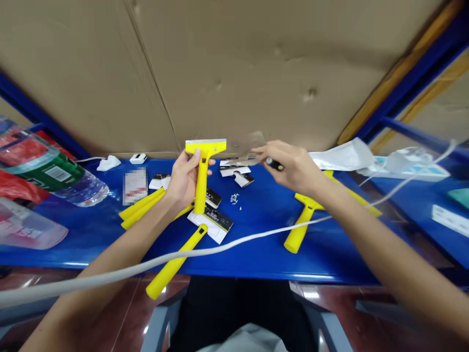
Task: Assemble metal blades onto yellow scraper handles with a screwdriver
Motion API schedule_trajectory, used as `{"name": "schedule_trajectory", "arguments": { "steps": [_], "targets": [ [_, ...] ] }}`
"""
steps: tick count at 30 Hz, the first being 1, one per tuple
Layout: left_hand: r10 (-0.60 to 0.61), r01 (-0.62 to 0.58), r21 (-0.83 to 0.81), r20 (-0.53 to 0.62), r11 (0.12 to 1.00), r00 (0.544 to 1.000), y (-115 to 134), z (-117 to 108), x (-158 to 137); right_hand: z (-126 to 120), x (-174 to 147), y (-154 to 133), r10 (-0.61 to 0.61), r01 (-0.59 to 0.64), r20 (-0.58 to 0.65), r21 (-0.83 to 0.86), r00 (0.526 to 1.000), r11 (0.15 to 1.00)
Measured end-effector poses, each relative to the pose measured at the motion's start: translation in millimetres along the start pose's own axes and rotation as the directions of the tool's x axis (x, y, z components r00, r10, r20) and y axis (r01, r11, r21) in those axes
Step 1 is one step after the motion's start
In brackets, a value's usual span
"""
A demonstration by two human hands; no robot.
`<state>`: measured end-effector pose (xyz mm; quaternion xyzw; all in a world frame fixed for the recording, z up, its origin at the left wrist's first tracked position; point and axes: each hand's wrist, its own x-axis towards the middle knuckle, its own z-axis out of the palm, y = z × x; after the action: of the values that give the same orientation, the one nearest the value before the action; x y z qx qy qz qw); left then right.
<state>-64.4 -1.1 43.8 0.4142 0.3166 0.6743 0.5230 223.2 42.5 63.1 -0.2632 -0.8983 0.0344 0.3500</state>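
The work appears to be partway through. The left hand (pixel 182 180) pinches a T-shaped yellow plastic scraper (pixel 201 188) at the neck, thumb in front and fingers behind, and holds it upright above the blue bench (pixel 262 254). Head and handle are joined, and a thin grey strip runs along the top edge of the head; on this evidence the main body is together. Whether its fastening is complete cannot be told.

The right hand (pixel 289 161) is closed around a short black cylindrical tool (pixel 274 164), apart from the scraper. The tool's working tip cannot be made out.

To the right, a second yellow T-shaped scraper (pixel 302 222) lies on the bench with its head and handle joined; this unit is judged to be at a similar stage.

Items judged outstanding: a bare yellow tubular handle (pixel 176 264) with no head visible, overhanging the front edge, and a small pile of loose silvery screws (pixel 234 198) on the bench, apparently unused. Black-and-white printed card pieces (pixel 218 220) lie near the handle's upper end; their fitted position is not shown.
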Motion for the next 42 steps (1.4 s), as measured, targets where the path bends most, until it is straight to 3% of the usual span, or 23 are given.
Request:
{"name": "schedule_trajectory", "arguments": {
  "steps": [6, 11, 16, 20, 27, 36, 42],
  "targets": [
    [0.099, -0.103, 0.048, 0.087, 0.994, 0.991, 12, 21, -8, -3, -31, -2, 0.037, -0.035, -0.124, 0.025, 0.992, 0.999],
    [0.18, -0.192, 0.04, 0.209, 0.981, 0.961, 40, 67, 2, -6, -37, -7, 0.079, -0.047, -0.156, 0.2, 0.985, 0.979],
    [0.252, -0.243, -0.067, 0.305, 0.968, 0.918, 57, 124, 23, -12, -40, -16, 0.238, -0.161, -0.124, 0.445, 0.963, 0.881],
    [0.238, -0.196, -0.155, 0.33, 0.968, 0.914, 46, 149, 32, -11, -41, -16, 0.336, -0.216, -0.092, 0.603, 0.937, 0.768],
    [0.152, -0.101, -0.183, 0.293, 0.978, 0.944, 22, 143, 47, -7, -39, -13, 0.48, -0.285, -0.091, 0.704, 0.872, 0.651],
    [0.078, -0.043, -0.118, 0.316, 0.992, 0.945, 26, 126, 66, 2, -38, -18, 0.578, -0.321, -0.124, 0.73, 0.806, 0.604],
    [0.091, -0.063, -0.093, 0.33, 0.994, 0.94, 27, 122, 70, 4, -39, -21, 0.625, -0.347, -0.123, 0.742, 0.771, 0.574]
  ]
}}
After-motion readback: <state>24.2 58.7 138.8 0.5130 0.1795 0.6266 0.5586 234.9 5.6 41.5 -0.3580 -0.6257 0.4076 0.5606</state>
